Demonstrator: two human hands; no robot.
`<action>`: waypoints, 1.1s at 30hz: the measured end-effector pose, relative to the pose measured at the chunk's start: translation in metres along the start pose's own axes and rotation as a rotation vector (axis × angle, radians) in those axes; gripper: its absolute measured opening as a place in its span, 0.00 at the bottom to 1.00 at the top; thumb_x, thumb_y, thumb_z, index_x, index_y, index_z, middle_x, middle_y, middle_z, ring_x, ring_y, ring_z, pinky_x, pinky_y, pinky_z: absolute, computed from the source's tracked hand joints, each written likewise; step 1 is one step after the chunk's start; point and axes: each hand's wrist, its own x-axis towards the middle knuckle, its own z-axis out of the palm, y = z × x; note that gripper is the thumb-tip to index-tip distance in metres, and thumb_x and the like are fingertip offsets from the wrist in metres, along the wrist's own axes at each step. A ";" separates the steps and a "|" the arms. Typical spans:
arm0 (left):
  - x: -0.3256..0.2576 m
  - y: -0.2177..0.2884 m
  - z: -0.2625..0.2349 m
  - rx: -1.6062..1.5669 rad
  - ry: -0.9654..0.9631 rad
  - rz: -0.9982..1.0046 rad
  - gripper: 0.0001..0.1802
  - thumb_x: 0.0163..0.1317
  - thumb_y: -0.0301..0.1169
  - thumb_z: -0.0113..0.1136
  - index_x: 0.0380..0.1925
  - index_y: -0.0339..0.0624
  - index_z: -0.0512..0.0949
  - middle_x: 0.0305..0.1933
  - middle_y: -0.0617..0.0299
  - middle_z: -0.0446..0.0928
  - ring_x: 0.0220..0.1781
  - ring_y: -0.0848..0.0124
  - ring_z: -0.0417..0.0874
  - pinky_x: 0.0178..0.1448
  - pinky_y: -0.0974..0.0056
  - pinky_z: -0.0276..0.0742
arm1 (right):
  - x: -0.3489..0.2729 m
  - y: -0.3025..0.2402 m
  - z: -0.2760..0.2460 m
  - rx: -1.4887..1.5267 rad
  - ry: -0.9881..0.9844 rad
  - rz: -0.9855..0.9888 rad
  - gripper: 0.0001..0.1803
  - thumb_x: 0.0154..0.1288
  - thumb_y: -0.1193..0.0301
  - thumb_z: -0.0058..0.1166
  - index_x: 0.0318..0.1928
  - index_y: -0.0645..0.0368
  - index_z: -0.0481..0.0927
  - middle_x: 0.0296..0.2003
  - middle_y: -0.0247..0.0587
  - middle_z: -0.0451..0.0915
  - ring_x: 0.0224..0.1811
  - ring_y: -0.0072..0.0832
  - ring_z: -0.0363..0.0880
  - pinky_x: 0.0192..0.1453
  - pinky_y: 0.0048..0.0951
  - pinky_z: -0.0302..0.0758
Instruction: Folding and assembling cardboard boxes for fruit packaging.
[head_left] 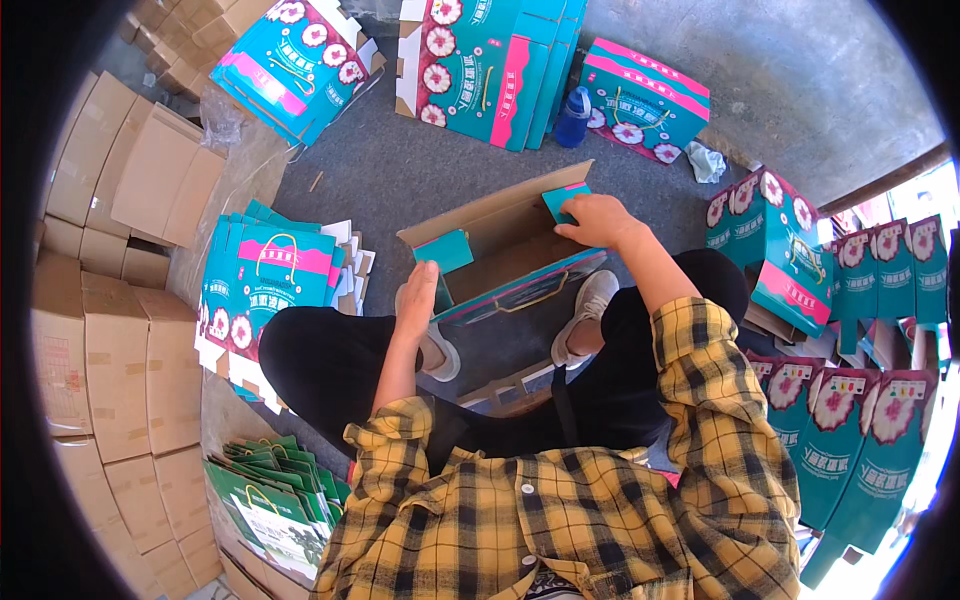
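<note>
Past the checked shirt (540, 490) and black trousers (330, 360), two pale shoes (590, 310) stand close by the near wall of a box (500, 205), which sits on the floor (400, 150) between the hands, unclosed at the top. That near wall carries a yellow handle (535, 297); a shifting shoe could dent it. The left hand (420, 295) lies straight-fingered along the box's left end, beside the left flap (445, 252), its grip flat and seemingly closed round nothing. The right hand (600, 222) bends its fingers at the right flap (562, 203); whether that grip pinches or only presses, I cannot tell. Uneven pushing could skew the box, and too much force on one flap could crease it wrongly. To the left, a loose stack of flat cartons (285, 265) might slide if a leg nudged it; made-up boxes (780, 240) stand to the right. Farther off, a blue bottle (573, 120) stands beside more cartons; knocked over, it could wet the card if it leaked.
</note>
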 end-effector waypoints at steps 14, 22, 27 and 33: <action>0.000 0.026 -0.001 0.330 -0.016 -0.002 0.46 0.64 0.61 0.43 0.60 0.22 0.64 0.65 0.30 0.62 0.69 0.45 0.64 0.70 0.56 0.57 | 0.015 0.025 0.018 -0.364 -0.185 0.077 0.11 0.61 0.66 0.50 0.38 0.56 0.83 0.38 0.44 0.84 0.43 0.41 0.83 0.47 0.41 0.78; -0.001 0.031 0.004 0.340 -0.017 0.026 0.40 0.65 0.59 0.43 0.52 0.26 0.71 0.65 0.28 0.60 0.70 0.43 0.61 0.70 0.55 0.56 | 0.028 0.057 0.001 0.331 -0.145 0.436 0.53 0.59 0.28 0.21 0.51 0.67 0.78 0.42 0.60 0.80 0.41 0.43 0.83 0.57 0.39 0.72; -0.003 0.029 -0.001 0.356 -0.030 0.029 0.39 0.65 0.58 0.43 0.52 0.26 0.72 0.66 0.28 0.59 0.70 0.43 0.59 0.71 0.55 0.55 | 0.031 0.047 -0.010 0.602 -0.205 0.595 0.62 0.51 0.21 0.26 0.54 0.73 0.73 0.39 0.65 0.79 0.37 0.41 0.83 0.54 0.38 0.75; -0.004 0.025 -0.002 0.221 0.046 0.049 0.34 0.66 0.52 0.44 0.50 0.27 0.73 0.62 0.31 0.65 0.68 0.47 0.65 0.69 0.57 0.58 | 0.025 0.061 -0.005 0.812 -0.144 0.589 0.58 0.49 0.33 0.55 0.65 0.70 0.59 0.47 0.61 0.76 0.45 0.47 0.81 0.56 0.44 0.74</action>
